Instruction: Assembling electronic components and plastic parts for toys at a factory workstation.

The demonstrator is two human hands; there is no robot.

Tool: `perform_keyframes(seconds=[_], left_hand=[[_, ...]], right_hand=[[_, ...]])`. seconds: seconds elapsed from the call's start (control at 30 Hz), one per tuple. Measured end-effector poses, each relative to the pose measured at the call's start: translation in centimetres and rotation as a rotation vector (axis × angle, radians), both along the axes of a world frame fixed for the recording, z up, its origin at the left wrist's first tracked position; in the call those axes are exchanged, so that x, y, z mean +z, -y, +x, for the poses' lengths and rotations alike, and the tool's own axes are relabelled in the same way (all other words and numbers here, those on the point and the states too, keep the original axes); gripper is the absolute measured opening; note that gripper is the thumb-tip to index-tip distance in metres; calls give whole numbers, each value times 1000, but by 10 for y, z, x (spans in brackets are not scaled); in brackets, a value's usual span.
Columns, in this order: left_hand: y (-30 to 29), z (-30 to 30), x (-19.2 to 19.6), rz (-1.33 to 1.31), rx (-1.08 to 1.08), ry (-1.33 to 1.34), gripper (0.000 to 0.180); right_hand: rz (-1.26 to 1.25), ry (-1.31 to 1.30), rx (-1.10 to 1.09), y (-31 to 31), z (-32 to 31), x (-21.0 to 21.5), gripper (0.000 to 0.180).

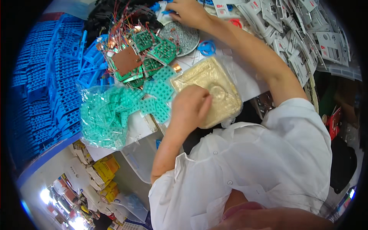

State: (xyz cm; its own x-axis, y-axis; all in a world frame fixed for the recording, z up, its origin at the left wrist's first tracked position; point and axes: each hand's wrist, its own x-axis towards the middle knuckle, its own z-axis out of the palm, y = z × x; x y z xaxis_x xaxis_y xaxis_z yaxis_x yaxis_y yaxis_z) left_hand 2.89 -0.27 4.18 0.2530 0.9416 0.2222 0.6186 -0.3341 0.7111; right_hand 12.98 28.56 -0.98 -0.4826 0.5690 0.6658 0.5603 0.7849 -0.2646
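My left hand is curled closed over a tan, film-wrapped square tray; whatever its fingers hold is hidden. My right hand reaches to the far side, its thumb and fingers closed about a small blue plastic piece. Below that hand lies a round dish of small silvery parts. A blue ring-shaped plastic part rests between the dish and the tray. Left of the tray are loose green square plastic grids, beside a clear bag of more green grids.
Green circuit boards with tangled red wires pile up behind the grids. Stacked blue plastic frames fill the left. White plastic housings heap at the far right, near a red ring. Yellow boxes stand below the table edge.
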Motion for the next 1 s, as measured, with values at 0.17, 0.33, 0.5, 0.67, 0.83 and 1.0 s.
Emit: perform_keyframes(seconds=[0.17,0.33,0.5,0.67,0.83,1.0], left_hand=[[29,-30,-7,46,244,79,18],[28,-7,-17,211,80,-56,33],[28,8,-31,168,-44,-142,34],[24,11,-40,192,-64,-139,29],[26,12,-29,188,-68,-259,29],[29,11,-26,118,-99,-256,31]], right_hand=[[-268,-21,542,138,75,27,28],[-272,155,692,200,131,13,28],[-287,259,585,220,138,14,27],[-294,321,455,235,133,26,27],[-447,182,573,222,138,37,30],[-423,125,116,181,170,20,31]])
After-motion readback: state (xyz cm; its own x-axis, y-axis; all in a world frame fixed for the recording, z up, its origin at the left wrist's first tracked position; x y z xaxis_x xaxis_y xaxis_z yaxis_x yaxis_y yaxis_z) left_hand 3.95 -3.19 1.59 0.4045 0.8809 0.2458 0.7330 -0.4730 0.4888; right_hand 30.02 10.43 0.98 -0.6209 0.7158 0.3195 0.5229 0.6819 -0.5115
